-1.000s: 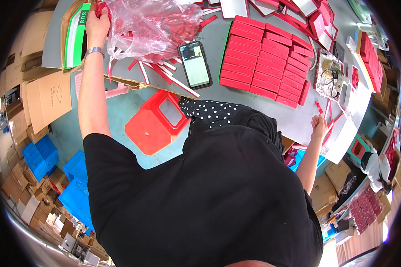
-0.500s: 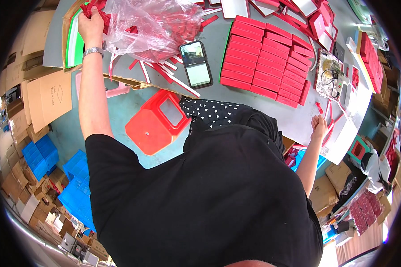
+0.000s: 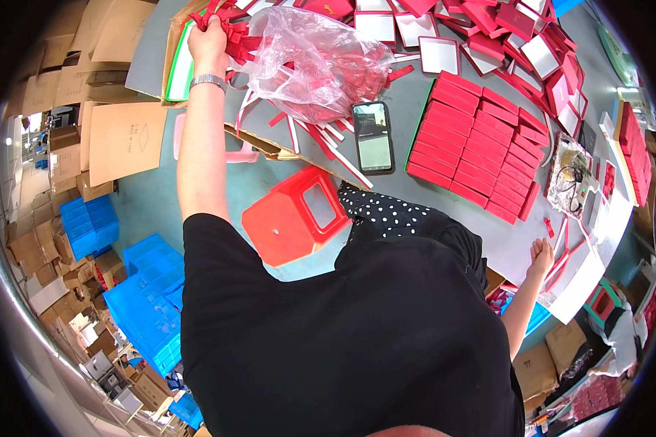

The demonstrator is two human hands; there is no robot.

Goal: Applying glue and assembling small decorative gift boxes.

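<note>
My left hand [image 3: 210, 40] is stretched far out to the table's left end, closed on a bunch of red cardboard strips [image 3: 229, 29] beside a clear plastic bag [image 3: 317, 62] full of red pieces. A metal watch sits on that wrist. My right hand [image 3: 541, 256] rests on the grey table's [image 3: 415, 189] near edge, fingers together, by a few loose red strips [image 3: 565, 258]; nothing shows in it. A neat block of red box lids [image 3: 481, 149] lies between the hands, with a black phone [image 3: 372, 136] to its left.
Open red and white boxes [image 3: 488, 36] crowd the table's far side. A red plastic stool [image 3: 291, 215] stands under my left arm. Brown cartons [image 3: 120, 138] and blue crates [image 3: 149, 291] fill the floor at left. A white board [image 3: 583, 280] lies at right.
My left hand has reached further out and up along the table's left end, gathering red strips by the plastic bag. My right hand has stayed at the table edge.
</note>
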